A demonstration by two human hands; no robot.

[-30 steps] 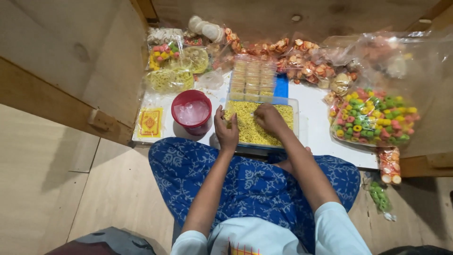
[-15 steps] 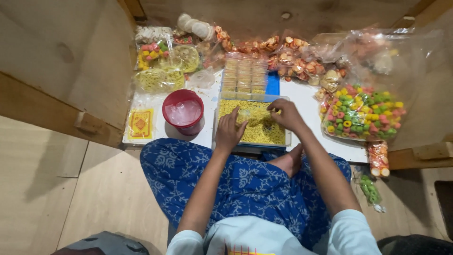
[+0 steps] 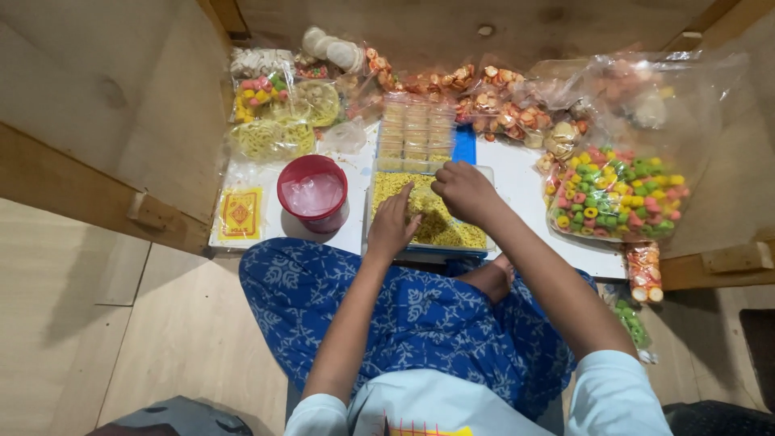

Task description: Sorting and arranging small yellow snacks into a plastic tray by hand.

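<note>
Here the right hand sits over the far side of the clear tray, fingers curled into a narrow grip, seemingly pinching a small clear bag with some of the yellow snack in it; what exactly is between the fingertips is too small to tell. The left hand rests at the near left part of the tray, fingers stretched forward onto the bag and the snack, loosely spread rather than closed; it seems to steady the bag so the other hand can work at its mouth. The tray lies right in front of the person's knees, on the white table, close enough that both forearms reach it with elbows bent.

Left of the tray, just beside it, stands a red tub with clear plastic inside, and further left a flat yellow packet. Behind the tray a stack of clear packets leans up. Right of the tray there is a bare strip of table, then a big bag of coloured rings near the table's right edge. More snack bags crowd the far left corner against the wooden wall, so free room is mainly that strip and the near edge by the tray.
</note>
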